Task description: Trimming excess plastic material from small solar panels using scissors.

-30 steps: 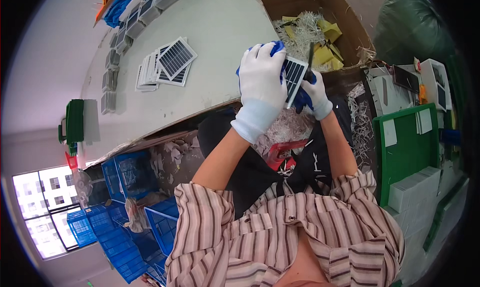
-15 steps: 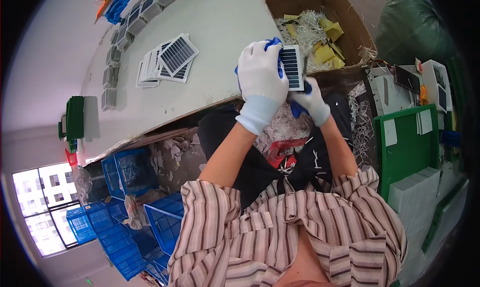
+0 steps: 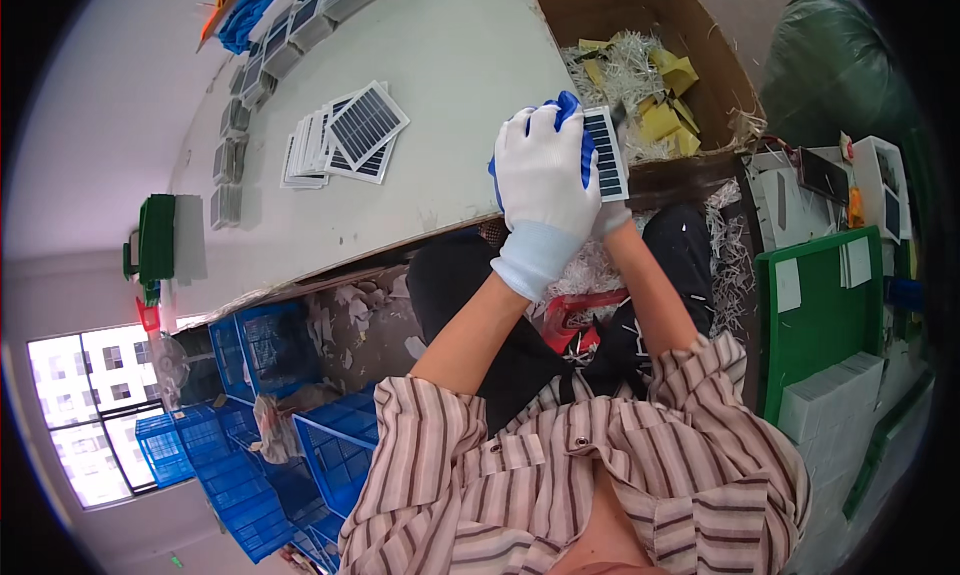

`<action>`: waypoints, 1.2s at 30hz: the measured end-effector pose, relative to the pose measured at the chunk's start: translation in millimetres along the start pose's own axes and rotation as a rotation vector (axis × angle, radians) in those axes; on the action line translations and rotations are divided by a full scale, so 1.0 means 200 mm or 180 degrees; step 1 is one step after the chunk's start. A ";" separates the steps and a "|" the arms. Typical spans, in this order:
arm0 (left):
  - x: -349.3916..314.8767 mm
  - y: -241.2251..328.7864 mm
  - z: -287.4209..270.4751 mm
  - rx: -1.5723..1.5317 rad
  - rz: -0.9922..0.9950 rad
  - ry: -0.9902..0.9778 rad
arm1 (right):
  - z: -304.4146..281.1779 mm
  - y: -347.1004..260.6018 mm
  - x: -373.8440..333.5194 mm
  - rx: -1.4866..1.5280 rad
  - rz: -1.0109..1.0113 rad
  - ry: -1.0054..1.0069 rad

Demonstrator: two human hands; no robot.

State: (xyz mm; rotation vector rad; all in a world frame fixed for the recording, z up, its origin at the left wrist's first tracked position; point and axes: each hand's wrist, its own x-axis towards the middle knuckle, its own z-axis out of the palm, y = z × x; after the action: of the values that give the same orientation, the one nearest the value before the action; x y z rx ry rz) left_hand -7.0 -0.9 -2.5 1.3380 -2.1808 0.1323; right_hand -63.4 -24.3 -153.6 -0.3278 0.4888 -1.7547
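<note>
Grey surface [image 3: 470, 95] is carrying a fanned stack of small solar panels [image 3: 345, 135] at left; further right, the gloved left hand [image 3: 545, 180] is now lying flatter over a blue cloth [image 3: 570, 110], fingers together, wiping the small solar panel [image 3: 607, 153], which is tilting upright as the mostly hidden right hand [image 3: 612, 215] is pinching its lower edge.

Two gloved hands [image 3: 560, 190], one held solar panel [image 3: 606, 155], one cardboard box [image 3: 640, 15].
</note>
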 end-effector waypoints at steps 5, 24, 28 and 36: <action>0.00 -0.01 -0.05 -0.0502 0.0298 -0.0039 | -0.04 -0.07 0.11 0.0629 0.1084 -0.0155; -0.01 -0.01 -0.03 0.0082 0.0000 0.0206 | -0.04 -0.28 -0.41 -0.2590 -0.0362 -0.0341; -0.01 0.02 -0.02 0.0164 -0.0014 -0.0026 | 0.02 -0.07 -0.19 -0.0621 0.0055 0.0255; -0.02 -0.06 -0.06 -0.0511 0.0382 -0.0146 | 0.03 -0.08 0.06 0.0749 0.0804 -0.1069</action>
State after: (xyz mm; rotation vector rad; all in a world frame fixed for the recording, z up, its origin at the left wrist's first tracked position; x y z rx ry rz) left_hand 9.2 1.2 4.0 1.1324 -2.2583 -0.0278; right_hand -78.1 -34.5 -141.6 -0.3672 0.0755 -1.4559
